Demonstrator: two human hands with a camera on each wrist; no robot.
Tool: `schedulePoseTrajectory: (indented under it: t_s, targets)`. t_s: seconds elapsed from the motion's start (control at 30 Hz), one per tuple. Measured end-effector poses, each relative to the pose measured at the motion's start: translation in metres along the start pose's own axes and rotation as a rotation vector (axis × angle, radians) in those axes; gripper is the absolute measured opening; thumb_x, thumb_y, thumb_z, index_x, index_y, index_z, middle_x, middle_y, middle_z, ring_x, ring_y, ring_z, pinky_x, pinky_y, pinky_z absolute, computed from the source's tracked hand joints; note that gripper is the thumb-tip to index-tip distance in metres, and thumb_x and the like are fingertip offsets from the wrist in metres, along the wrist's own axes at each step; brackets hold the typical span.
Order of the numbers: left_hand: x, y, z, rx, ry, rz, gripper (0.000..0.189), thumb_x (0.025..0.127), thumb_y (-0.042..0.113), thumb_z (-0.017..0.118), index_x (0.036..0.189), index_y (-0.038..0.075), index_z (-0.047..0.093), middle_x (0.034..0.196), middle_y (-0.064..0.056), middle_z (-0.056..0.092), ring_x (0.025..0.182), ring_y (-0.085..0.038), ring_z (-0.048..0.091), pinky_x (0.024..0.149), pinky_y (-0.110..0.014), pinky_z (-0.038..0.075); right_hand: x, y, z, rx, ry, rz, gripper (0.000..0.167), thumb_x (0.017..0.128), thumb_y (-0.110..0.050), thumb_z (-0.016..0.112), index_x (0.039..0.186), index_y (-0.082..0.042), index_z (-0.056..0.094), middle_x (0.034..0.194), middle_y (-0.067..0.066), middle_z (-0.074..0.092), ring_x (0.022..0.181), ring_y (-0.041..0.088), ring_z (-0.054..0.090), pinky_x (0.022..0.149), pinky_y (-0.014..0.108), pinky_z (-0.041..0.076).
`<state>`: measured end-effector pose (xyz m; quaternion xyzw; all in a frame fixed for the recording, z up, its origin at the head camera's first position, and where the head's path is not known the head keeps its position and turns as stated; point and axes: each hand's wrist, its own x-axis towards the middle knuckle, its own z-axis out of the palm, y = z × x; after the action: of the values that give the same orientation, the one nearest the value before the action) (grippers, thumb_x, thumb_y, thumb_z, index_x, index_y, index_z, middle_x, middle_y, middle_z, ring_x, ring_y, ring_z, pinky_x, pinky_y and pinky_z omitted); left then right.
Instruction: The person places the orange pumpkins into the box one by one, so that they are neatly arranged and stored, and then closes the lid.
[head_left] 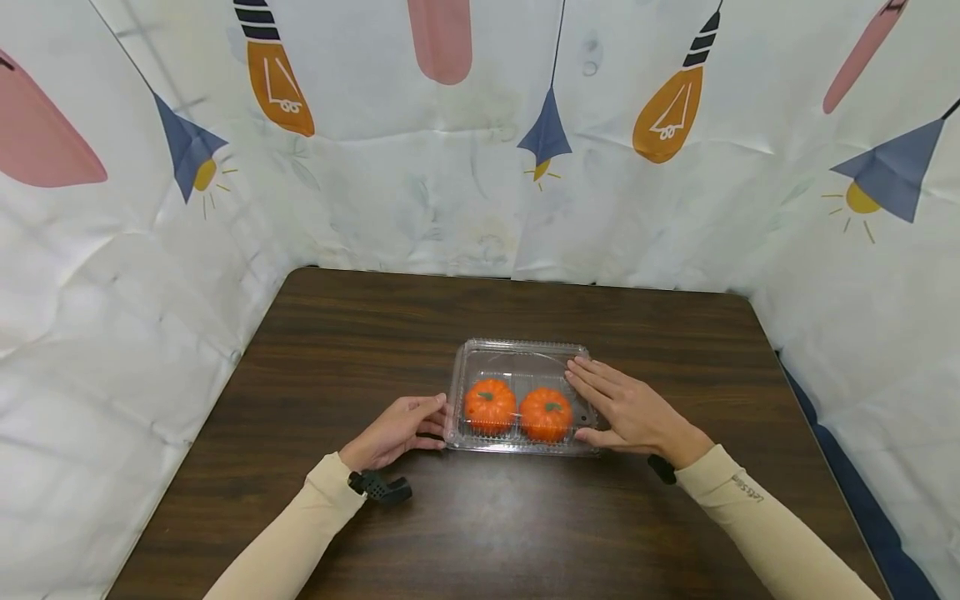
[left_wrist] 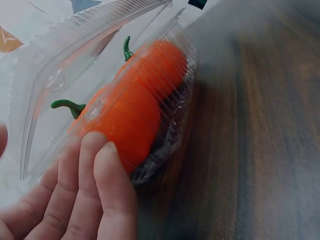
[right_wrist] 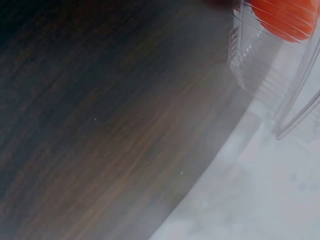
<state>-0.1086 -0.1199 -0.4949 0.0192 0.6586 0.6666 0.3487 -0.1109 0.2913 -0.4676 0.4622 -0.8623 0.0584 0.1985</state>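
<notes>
A clear plastic clamshell container (head_left: 517, 358) lies on the table with two small orange pumpkins inside, the left one (head_left: 489, 408) and the right one (head_left: 546, 416). Both have green stems. In the left wrist view, the lid (left_wrist: 55, 60) stands at an angle, apart from the base rim. My left hand (head_left: 399, 429) touches the container's left side, its fingers fairly straight against the wall. Across from it, my right hand (head_left: 636, 411) rests on the right edge with fingers extended. The right wrist view shows a pumpkin (right_wrist: 290, 17) through the ribbed wall; that hand is mostly out of that view.
The dark wood-grain table (head_left: 480, 525) extends around the container on every side. White fabric (head_left: 420, 200) printed with lamps and bulbs hangs behind and beside the table. Dark blue cloth (head_left: 862, 492) shows past the right edge.
</notes>
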Motion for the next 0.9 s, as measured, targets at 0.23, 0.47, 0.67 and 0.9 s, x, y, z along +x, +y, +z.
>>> schedulePoseTrajectory:
  t_s: [0.23,0.47,0.67,0.9]
  targets:
    - [-0.007,-0.006,-0.003,0.048,-0.125,0.039,0.042,0.108,0.039,0.054,0.117,-0.001,0.064,0.103,-0.007,0.07,0.095,-0.018,0.072,0.091,-0.034,0.064,-0.002,-0.002,0.007,-0.021,0.038,-0.025,0.09,0.105,-0.069,0.023,0.141,0.004,0.06,0.146,0.023,0.061,0.133,0.039,0.06,0.133,0.023,0.008]
    - [-0.009,-0.011,-0.002,0.096,-0.192,0.073,0.039,0.105,0.024,0.061,0.121,-0.011,0.061,0.102,-0.007,0.071,0.094,-0.017,0.074,0.087,-0.027,0.063,-0.004,-0.004,0.01,-0.014,0.048,-0.014,0.089,0.105,-0.069,0.024,0.141,0.004,0.059,0.146,0.023,0.061,0.134,0.038,0.06,0.133,0.023,0.009]
    - [-0.009,-0.012,0.001,0.115,-0.201,0.084,0.04,0.104,0.023,0.063,0.118,-0.014,0.061,0.096,-0.003,0.071,0.091,-0.015,0.074,0.084,-0.027,0.064,-0.005,-0.005,0.012,-0.01,0.047,0.001,0.089,0.104,-0.07,0.024,0.142,0.003,0.059,0.146,0.023,0.06,0.135,0.038,0.059,0.133,0.023,0.008]
    - [-0.009,-0.012,0.005,0.146,-0.197,0.078,0.04,0.106,0.023,0.06,0.114,-0.016,0.061,0.092,-0.001,0.07,0.086,-0.012,0.073,0.081,-0.026,0.063,-0.006,-0.008,0.013,0.009,0.042,0.031,0.089,0.104,-0.071,0.026,0.145,0.002,0.056,0.148,0.023,0.059,0.14,0.037,0.054,0.134,0.023,0.008]
